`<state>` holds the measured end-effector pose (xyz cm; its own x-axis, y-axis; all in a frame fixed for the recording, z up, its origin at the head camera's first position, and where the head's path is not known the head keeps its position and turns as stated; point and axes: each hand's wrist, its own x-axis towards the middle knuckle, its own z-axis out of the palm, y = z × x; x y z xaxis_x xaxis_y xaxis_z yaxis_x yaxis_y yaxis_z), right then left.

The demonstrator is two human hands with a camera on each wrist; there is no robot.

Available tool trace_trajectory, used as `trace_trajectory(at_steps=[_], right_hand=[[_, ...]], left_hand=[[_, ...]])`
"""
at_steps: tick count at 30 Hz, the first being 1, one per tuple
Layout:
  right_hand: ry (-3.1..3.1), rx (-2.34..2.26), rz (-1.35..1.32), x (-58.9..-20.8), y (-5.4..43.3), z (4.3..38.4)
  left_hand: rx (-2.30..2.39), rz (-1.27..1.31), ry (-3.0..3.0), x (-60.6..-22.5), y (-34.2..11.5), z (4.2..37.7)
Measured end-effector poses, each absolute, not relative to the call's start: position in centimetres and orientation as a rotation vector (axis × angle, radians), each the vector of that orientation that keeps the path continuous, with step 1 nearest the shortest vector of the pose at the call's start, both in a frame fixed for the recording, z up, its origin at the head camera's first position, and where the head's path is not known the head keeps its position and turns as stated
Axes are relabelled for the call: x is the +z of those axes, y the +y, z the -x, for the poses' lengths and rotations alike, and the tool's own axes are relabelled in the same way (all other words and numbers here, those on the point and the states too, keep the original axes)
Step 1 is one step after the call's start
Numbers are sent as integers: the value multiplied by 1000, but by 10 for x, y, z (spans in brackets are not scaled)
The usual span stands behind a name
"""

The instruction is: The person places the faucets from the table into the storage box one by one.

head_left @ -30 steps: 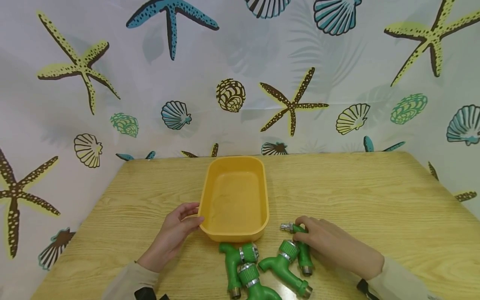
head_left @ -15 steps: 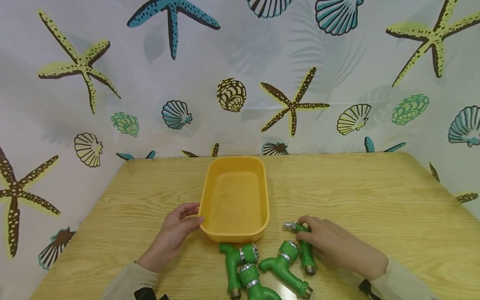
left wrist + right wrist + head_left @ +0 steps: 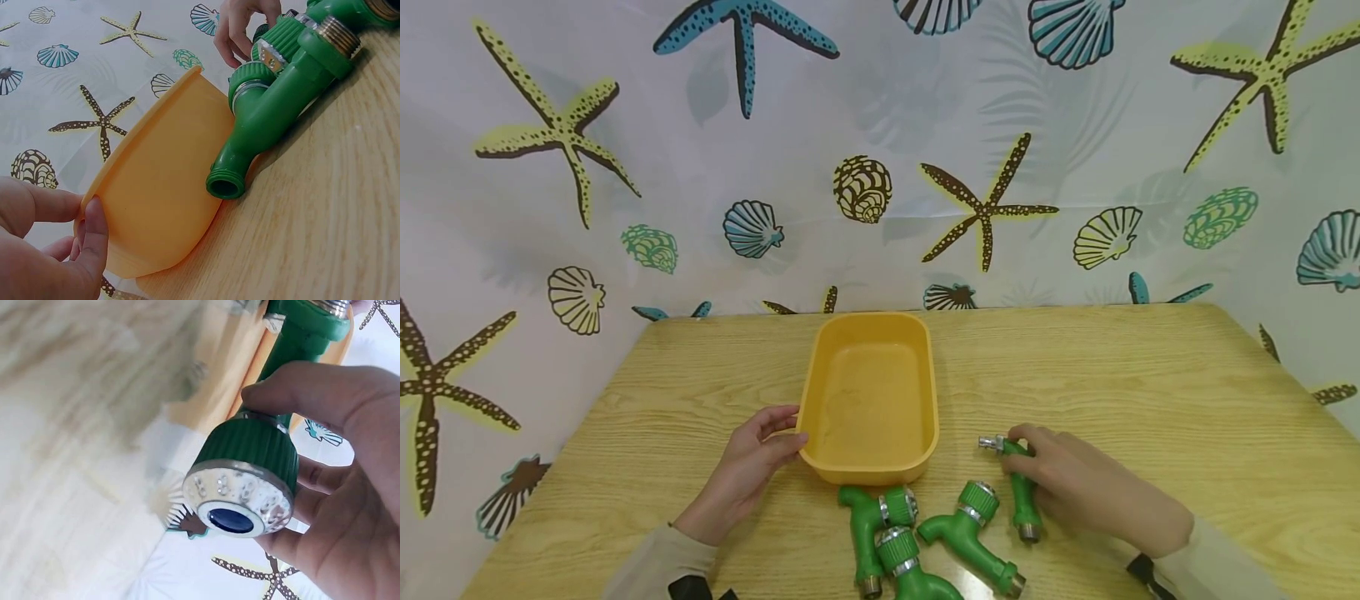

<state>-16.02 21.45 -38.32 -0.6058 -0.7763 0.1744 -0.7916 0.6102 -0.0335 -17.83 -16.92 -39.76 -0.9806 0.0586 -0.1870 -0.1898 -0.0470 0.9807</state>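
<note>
My left hand (image 3: 748, 467) pinches the near left rim of an empty yellow plastic basin (image 3: 872, 400), thumb on the rim and fingers outside, also plain in the left wrist view. To the right, my right hand (image 3: 1082, 479) grips a green plastic faucet (image 3: 1023, 498) with a silver spout tip and a threaded metal inlet. In the right wrist view, the thumb and fingers close around the neck by its ribbed knob (image 3: 250, 450). Three similar green faucets lie before the basin: one touching its front (image 3: 867, 533), one nearer me (image 3: 917, 575), one to the right (image 3: 966, 537).
A wood-grain table (image 3: 1120, 375) carries everything. Behind and beside it hangs a white cloth (image 3: 880, 100) printed with starfish and shells. The loose faucets lie close together at the near edge of the view.
My right hand has moved a little to the right and away from me with the faucet, widening the gap to the other faucets. The left hand and basin have not moved.
</note>
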Motion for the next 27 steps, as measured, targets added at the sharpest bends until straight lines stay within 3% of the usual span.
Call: trace_trajectory(at_steps=[27], right_hand=[[-2592, 122, -1256, -358, 231, 169]], left_hand=[[2179, 160, 2047, -400, -168, 179]])
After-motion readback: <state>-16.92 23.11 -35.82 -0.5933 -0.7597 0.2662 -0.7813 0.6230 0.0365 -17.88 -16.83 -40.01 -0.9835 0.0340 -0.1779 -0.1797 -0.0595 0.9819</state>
